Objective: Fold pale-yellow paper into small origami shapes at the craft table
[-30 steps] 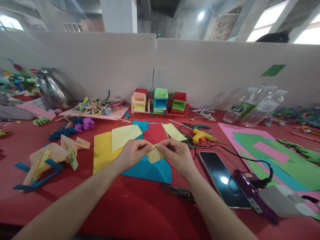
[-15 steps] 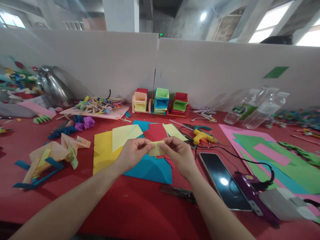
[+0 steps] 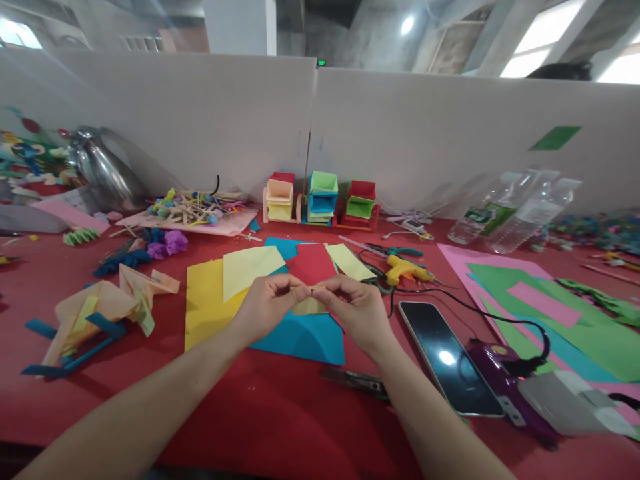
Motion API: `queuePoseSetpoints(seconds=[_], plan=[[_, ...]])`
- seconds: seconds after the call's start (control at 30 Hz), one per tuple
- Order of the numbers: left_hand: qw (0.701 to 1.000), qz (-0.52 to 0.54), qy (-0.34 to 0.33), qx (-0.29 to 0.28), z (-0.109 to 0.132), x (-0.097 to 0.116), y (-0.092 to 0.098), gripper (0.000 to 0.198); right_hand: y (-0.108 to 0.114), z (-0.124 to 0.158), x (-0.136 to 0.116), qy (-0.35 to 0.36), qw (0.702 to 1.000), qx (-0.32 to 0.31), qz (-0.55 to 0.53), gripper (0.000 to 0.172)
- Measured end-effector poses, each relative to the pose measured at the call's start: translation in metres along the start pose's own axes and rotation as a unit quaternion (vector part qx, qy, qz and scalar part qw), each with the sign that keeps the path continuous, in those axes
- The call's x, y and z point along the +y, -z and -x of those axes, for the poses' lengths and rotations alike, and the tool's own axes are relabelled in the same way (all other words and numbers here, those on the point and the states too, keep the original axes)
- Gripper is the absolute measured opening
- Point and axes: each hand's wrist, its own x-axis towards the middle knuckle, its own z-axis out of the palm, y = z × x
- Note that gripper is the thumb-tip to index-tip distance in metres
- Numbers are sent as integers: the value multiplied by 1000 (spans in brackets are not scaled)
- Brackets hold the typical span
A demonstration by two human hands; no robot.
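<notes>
Between my hands is a small piece of pale yellow paper [image 3: 309, 307], its top edge pinched by both thumbs and forefingers. My left hand [image 3: 267, 305] closes on its left end, and my right hand [image 3: 356, 310] on its right end. The thumbs nearly meet in the middle, and the fingers hide part of the paper. Beneath them lie a blue sheet [image 3: 305, 340], a yellow sheet [image 3: 203, 303], a cream sheet [image 3: 250, 267] and red paper [image 3: 313, 261]. Another pale yellow piece [image 3: 350, 262] lies just beyond my right hand.
A phone [image 3: 447, 357], purple power strip [image 3: 495, 373] and yellow glue gun [image 3: 407, 270] with its black cable lie right. A dark-bladed tool [image 3: 353, 380] is by my right forearm. Folded paper boxes [image 3: 323, 197] stand at the back; a paper model [image 3: 95, 313] is left.
The yellow paper has tipped between my fingers, so its upper edge is now pinched and its face hangs below the thumbs. My thumbs have come closer together.
</notes>
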Motion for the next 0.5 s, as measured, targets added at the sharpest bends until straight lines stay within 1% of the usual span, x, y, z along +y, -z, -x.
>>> queuePoseSetpoints(seconds=[0.1, 0.2, 0.33, 0.4, 0.43, 0.5], plan=[[999, -18, -31, -4, 0, 0, 1, 24, 2, 0, -4, 16, 1000, -25, 2, 13], [997, -43, -57, -8, 1, 1, 3, 25, 3, 1, -5, 24, 999, -31, -13, 11], [997, -44, -61, -22, 0, 1, 4, 24, 2, 2, -4, 20, 998, -29, -53, 12], [998, -8, -47, -39, -2, -2, 3, 22, 3, 3, -4, 30, 999, -15, -41, 11], [998, 14, -37, -38, -3, -3, 3, 22, 4, 3, -4, 48, 999, 4, -21, 10], [999, 48, -15, -17, -4, -5, 2, 26, 6, 3, -5, 124, 989, 66, 53, 6]])
